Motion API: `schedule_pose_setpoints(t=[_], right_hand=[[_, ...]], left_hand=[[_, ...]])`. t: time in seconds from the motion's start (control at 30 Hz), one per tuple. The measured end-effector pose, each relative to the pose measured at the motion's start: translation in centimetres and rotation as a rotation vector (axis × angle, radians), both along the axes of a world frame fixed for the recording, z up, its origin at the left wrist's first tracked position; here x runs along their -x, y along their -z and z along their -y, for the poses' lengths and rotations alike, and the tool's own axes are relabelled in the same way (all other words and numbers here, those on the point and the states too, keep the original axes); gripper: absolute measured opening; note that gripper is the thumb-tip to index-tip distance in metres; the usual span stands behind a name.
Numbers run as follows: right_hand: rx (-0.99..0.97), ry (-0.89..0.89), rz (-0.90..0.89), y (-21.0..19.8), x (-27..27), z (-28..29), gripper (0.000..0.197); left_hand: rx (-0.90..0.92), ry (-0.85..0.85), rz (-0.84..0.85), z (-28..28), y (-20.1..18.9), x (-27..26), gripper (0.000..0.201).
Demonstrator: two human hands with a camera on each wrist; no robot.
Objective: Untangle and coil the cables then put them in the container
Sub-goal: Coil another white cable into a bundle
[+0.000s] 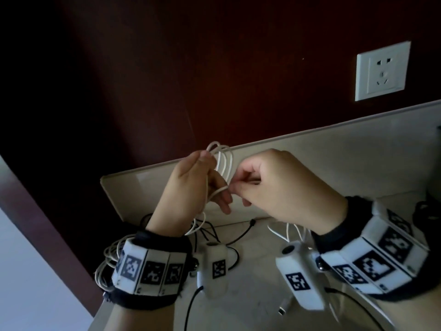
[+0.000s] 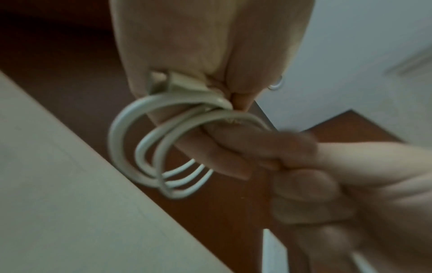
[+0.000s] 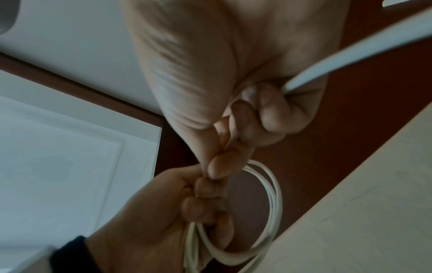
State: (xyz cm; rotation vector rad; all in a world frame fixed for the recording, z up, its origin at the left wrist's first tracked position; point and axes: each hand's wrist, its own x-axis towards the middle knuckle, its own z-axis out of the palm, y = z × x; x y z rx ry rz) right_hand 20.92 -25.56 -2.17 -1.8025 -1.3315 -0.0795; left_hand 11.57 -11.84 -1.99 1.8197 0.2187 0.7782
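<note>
No readable text, labels or numbers anywhere.

White wall socket on dark red wall, above pale counter backsplash

Three views, one coil between two hands

The head view looks forward and down from above the wrists at the tabletop; each wrist view looks close along its palm, and all three share the white cable coil.
</note>
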Motion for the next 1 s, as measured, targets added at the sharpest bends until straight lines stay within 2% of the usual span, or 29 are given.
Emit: schedule_pose_setpoints(t=[0.1,0.13,0.2,0.3,0.33,0.37,0.4,0.47,0.5,0.57,0.67,0.77,0.83,0.9,1.0], right_hand=[[-0.093,0.027,-0.047,0.3,-0.4,-0.4,0.014],[-0.147,0.067,-0.031,0.5,-0.8,-0.5,0.021],[-0.183,0.148,0.051,1.0,-1.4,-0.6,0.045],[0.026,0.207,0.095,1.2,-2.1,-0.5,0.096],[0.099,0.213,0.094,1.2,-2.2,-0.5,0.103],[0.149,0.193,0.083,1.2,-2.3,-0.5,0.099],[0.159,0.128,0.048,1.2,-2.5,-0.5,0.083],[0.109,-0.007,-0.03,1.2,-2.6,-0.7,0.037],[0.092,-0.025,-0.04,1.2,-2.7,-0.8,0.029],[0.122,0.0,-0.017,1.3,-2.8,-0.9,0.026],[0.128,0.029,0.027,1.5,-2.8,-0.9,0.017],[0.094,0.064,0.052,1.6,-2.6,-1.1,0.011],[0.079,0.075,0.055,1.7,-2.7,-1.2,0.009],[0.081,0.088,0.08,1.7,-2.7,-1.1,0.006],[0.084,0.058,0.141,1.5,-2.9,-0.7,0.003]], left_hand=[[0.01,0.008,-0.059,0.5,0.2,-0.2,0.034],[0.061,0.036,-0.071,0.6,0.3,-0.3,0.035],[0.214,0.138,-0.081,0.7,0.4,-0.4,0.036],[0.406,0.304,-0.096,0.7,0.4,-0.6,0.038],[0.465,0.349,-0.104,0.5,0.4,-0.6,0.038],[0.531,0.398,-0.109,0.3,0.4,-0.6,0.036],[0.6,0.457,-0.109,0.1,0.4,-0.5,0.034],[0.695,0.577,-0.092,-0.4,0.2,-0.3,0.027],[0.69,0.59,-0.077,-0.6,0.1,-0.2,0.02],[0.587,0.489,-0.048,-0.5,0.2,-0.3,0.007],[0.395,0.163,-0.027,0.2,0.6,-0.8,0.023],[0.205,-0.099,-0.014,0.7,0.8,-1.3,0.019],[0.116,-0.132,-0.029,0.6,1.0,-1.2,0.017],[0.086,-0.078,-0.082,0.6,0.9,-1.0,0.014],[0.268,0.111,-0.147,0.3,0.8,-0.8,0.022]])
